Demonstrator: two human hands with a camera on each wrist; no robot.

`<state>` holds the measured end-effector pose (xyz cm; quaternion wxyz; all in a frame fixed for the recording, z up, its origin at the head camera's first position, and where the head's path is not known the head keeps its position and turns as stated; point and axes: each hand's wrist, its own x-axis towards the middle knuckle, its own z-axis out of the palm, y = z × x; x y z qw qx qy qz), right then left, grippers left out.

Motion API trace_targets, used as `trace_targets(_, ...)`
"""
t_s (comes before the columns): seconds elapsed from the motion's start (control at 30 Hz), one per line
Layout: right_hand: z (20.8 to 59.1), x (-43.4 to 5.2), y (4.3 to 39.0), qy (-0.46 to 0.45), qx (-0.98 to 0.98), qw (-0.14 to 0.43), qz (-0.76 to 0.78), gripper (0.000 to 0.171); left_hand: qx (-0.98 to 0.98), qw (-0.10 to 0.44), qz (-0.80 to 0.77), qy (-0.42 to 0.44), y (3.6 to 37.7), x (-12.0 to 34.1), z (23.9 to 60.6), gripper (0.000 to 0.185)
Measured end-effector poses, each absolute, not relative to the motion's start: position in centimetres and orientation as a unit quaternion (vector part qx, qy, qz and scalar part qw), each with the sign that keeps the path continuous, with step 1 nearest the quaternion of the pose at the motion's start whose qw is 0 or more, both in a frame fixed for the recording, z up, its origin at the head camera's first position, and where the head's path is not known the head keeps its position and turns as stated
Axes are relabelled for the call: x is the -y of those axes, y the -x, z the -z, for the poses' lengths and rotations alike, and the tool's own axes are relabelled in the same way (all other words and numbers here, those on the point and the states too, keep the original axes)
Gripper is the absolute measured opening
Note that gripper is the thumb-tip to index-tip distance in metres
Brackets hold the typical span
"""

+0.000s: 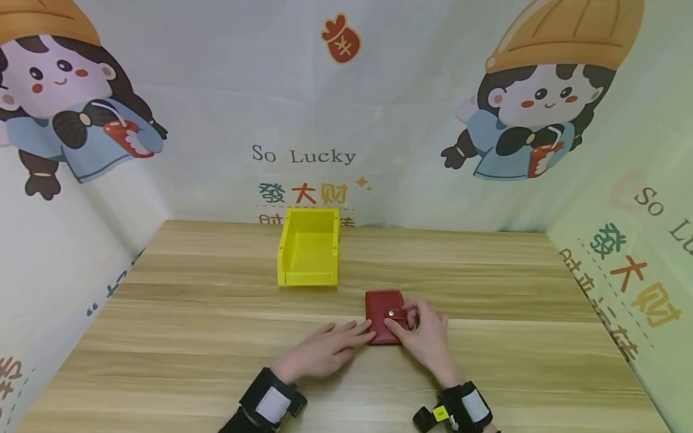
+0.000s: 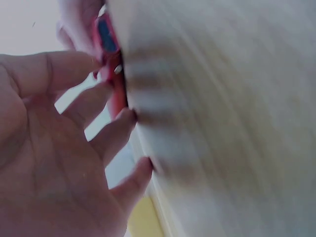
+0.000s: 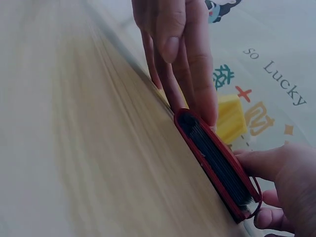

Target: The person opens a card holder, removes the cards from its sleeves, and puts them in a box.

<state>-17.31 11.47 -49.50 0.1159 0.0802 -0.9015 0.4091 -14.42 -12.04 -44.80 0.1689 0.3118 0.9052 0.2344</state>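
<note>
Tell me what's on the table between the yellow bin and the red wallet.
Nothing: in the head view only bare wooden table shows between the yellow bin and the red wallet.

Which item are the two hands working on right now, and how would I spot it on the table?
On the light wooden table, look just in front of the open yellow plastic bin, toward the near edge. There lies a small dark red leather card wallet with a snap-button strap, the left hand touching its left edge and the right hand at the strap. It is the only red, flat thing there.
</note>
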Motion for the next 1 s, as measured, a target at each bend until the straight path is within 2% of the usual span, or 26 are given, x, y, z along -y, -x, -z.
trace_targets(0.17,49.8,-11.0,16.8,-0.094,0.897,0.145,-0.406,0.037,-0.871,0.176,-0.348,-0.300,14.5,12.7,45.1,0.041)
trace_targets(0.4,50.1,-10.6,17.0,-0.104,0.895,0.157,-0.403,0.036,-0.843,0.121,-0.466,-0.241,14.9,11.9,45.6,0.040)
trace_targets(0.57,50.0,-10.2,16.8,-0.105,0.895,0.161,-0.403,0.035,-0.837,0.098,-0.507,-0.184,15.3,11.4,46.4,0.044)
trace_targets(0.77,50.0,-9.5,16.5,-0.119,0.899,0.166,-0.387,0.039,-0.818,0.096,-0.557,-0.107,15.8,11.2,47.3,0.053)
trace_targets(1.0,50.3,-9.1,16.3,-0.138,0.905,0.177,-0.361,0.047,-0.823,0.087,-0.553,-0.099,15.9,11.0,47.6,0.064)
